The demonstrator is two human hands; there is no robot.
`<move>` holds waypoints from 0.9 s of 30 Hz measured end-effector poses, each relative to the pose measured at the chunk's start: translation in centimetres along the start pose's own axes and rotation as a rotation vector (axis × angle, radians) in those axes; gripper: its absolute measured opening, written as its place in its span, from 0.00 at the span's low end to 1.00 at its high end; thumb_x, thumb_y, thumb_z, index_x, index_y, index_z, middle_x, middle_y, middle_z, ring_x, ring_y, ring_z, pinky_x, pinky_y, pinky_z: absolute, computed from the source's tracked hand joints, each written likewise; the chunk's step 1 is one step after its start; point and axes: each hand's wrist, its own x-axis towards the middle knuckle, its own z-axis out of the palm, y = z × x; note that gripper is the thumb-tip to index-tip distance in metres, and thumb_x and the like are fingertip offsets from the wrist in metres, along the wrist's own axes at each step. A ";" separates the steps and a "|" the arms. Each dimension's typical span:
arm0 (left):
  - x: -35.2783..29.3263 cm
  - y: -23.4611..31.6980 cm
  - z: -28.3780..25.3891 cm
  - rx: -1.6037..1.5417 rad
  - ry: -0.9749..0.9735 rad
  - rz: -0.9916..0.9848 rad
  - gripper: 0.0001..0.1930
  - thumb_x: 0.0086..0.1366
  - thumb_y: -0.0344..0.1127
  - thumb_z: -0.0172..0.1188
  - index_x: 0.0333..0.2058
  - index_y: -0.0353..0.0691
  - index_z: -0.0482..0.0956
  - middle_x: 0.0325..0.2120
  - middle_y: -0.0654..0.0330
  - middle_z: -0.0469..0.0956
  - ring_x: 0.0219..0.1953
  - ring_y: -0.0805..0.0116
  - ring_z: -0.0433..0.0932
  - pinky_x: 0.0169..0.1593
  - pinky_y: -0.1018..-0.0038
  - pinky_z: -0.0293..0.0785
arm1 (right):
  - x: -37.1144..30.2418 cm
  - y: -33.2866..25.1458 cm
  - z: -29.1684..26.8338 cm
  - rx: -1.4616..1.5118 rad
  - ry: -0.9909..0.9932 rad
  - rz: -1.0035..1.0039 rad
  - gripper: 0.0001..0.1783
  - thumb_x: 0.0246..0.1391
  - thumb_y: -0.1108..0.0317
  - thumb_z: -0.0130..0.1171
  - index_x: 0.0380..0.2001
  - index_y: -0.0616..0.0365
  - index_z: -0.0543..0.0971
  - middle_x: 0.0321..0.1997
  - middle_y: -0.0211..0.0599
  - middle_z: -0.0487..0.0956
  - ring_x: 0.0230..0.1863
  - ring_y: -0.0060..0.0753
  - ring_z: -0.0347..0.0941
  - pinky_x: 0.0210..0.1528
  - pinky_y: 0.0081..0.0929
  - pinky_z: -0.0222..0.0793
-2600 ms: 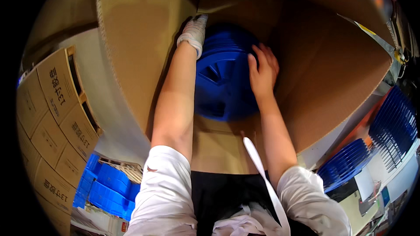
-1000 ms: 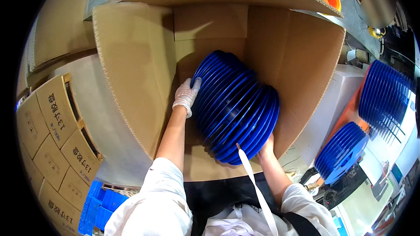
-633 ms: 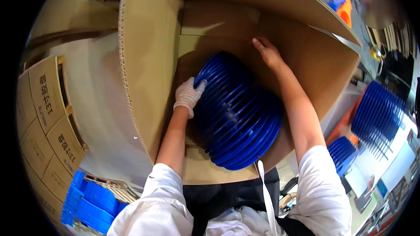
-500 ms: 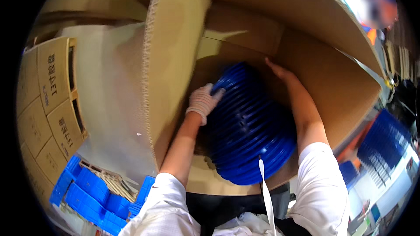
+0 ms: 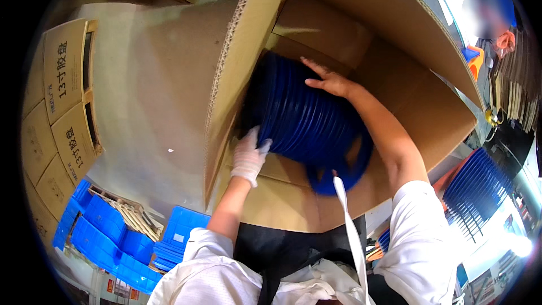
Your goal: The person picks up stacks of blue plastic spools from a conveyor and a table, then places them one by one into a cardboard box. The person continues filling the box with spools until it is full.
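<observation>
Carton (image 5: 429, 113), hands (image 5: 248, 158) (image 5: 334, 83) at blue discs (image 5: 299, 113)

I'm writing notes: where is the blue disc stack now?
Head view, near centre: the blue disc stack is inside the open cardboard box, between the left hand and right hand.

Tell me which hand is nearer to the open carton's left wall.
Left. The left hand is close beside the left wall, at the near edge of the blue discs; the right hand is farther right, at their far side.

head cam, facing dn into box (image 5: 420, 107)
</observation>
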 end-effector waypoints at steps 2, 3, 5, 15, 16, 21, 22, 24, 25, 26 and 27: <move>0.2 -0.5 1.2 0.233 -0.087 0.001 0.24 0.55 0.42 0.62 0.49 0.39 0.72 0.39 0.44 0.77 0.42 0.45 0.75 0.46 0.60 0.72 | -1.7 -0.7 -0.1 0.050 0.039 0.035 0.40 0.59 0.45 0.47 0.68 0.46 0.48 0.73 0.41 0.44 0.73 0.42 0.34 0.72 0.35 0.32; 0.2 -0.8 1.7 0.236 -0.196 -0.090 0.29 0.55 0.44 0.61 0.54 0.39 0.68 0.45 0.42 0.74 0.48 0.46 0.73 0.51 0.61 0.70 | -2.9 -1.4 0.0 0.060 0.032 0.090 0.40 0.59 0.44 0.48 0.68 0.45 0.48 0.73 0.41 0.44 0.73 0.42 0.34 0.72 0.35 0.32; -0.2 -0.2 3.3 0.254 -0.186 -0.168 0.34 0.55 0.45 0.61 0.58 0.39 0.62 0.51 0.42 0.70 0.53 0.47 0.69 0.55 0.62 0.66 | -6.1 -0.9 0.3 -0.014 0.138 0.107 0.37 0.59 0.46 0.49 0.67 0.47 0.53 0.71 0.44 0.50 0.72 0.43 0.41 0.71 0.34 0.37; -0.8 0.9 -0.3 0.135 -0.317 -0.331 0.39 0.58 0.49 0.58 0.64 0.42 0.54 0.58 0.42 0.63 0.60 0.48 0.64 0.62 0.66 0.59 | -20.6 -8.0 11.6 0.056 0.755 0.099 0.25 0.55 0.64 0.56 0.56 0.58 0.68 0.57 0.47 0.71 0.59 0.46 0.65 0.61 0.32 0.60; -0.9 1.6 -1.1 0.128 -0.358 -0.317 0.38 0.59 0.49 0.57 0.64 0.41 0.54 0.59 0.43 0.62 0.61 0.49 0.63 0.63 0.67 0.58 | -22.4 -9.4 13.0 0.028 0.717 0.074 0.25 0.55 0.65 0.56 0.55 0.58 0.69 0.58 0.46 0.70 0.60 0.45 0.65 0.62 0.32 0.60; -3.2 5.5 -3.0 0.066 -0.476 -0.277 0.34 0.62 0.47 0.54 0.63 0.42 0.56 0.60 0.46 0.61 0.62 0.49 0.61 0.63 0.66 0.58 | -32.6 -12.5 23.6 0.111 0.807 0.197 0.25 0.53 0.67 0.57 0.56 0.55 0.68 0.59 0.44 0.69 0.61 0.46 0.63 0.62 0.35 0.59; -4.9 6.6 -3.3 0.027 -0.496 -0.292 0.33 0.62 0.47 0.54 0.63 0.42 0.57 0.60 0.46 0.61 0.61 0.49 0.61 0.63 0.65 0.58 | -35.0 -12.8 25.8 0.132 0.821 0.238 0.26 0.53 0.67 0.57 0.56 0.55 0.68 0.59 0.44 0.69 0.61 0.46 0.63 0.63 0.35 0.59; -7.6 4.3 -3.1 0.075 -0.544 -0.134 0.32 0.62 0.47 0.55 0.62 0.42 0.58 0.60 0.47 0.62 0.62 0.51 0.62 0.62 0.65 0.59 | -40.5 -13.9 29.1 0.136 0.857 0.356 0.26 0.52 0.67 0.57 0.56 0.54 0.68 0.60 0.44 0.68 0.62 0.46 0.62 0.63 0.36 0.58; -9.5 4.5 -4.0 -0.035 -0.542 -0.142 0.32 0.63 0.46 0.55 0.62 0.42 0.58 0.59 0.47 0.63 0.61 0.53 0.63 0.61 0.66 0.60 | -42.6 -13.9 29.8 0.085 0.870 0.369 0.27 0.51 0.67 0.58 0.56 0.54 0.67 0.60 0.44 0.68 0.62 0.47 0.61 0.63 0.36 0.58; -11.1 5.4 -4.9 -0.139 -0.553 -0.154 0.31 0.63 0.45 0.54 0.62 0.41 0.59 0.59 0.48 0.64 0.61 0.55 0.64 0.60 0.67 0.61 | -44.8 -13.4 30.3 0.040 0.886 0.392 0.28 0.51 0.67 0.59 0.57 0.55 0.67 0.61 0.44 0.67 0.63 0.47 0.60 0.64 0.37 0.58; -12.5 6.0 -5.9 -0.046 -0.556 -0.132 0.30 0.64 0.43 0.54 0.62 0.40 0.59 0.57 0.48 0.67 0.58 0.57 0.67 0.59 0.67 0.62 | -46.8 -12.6 30.6 0.001 0.969 0.430 0.30 0.49 0.67 0.60 0.57 0.55 0.66 0.61 0.44 0.66 0.63 0.47 0.59 0.64 0.37 0.57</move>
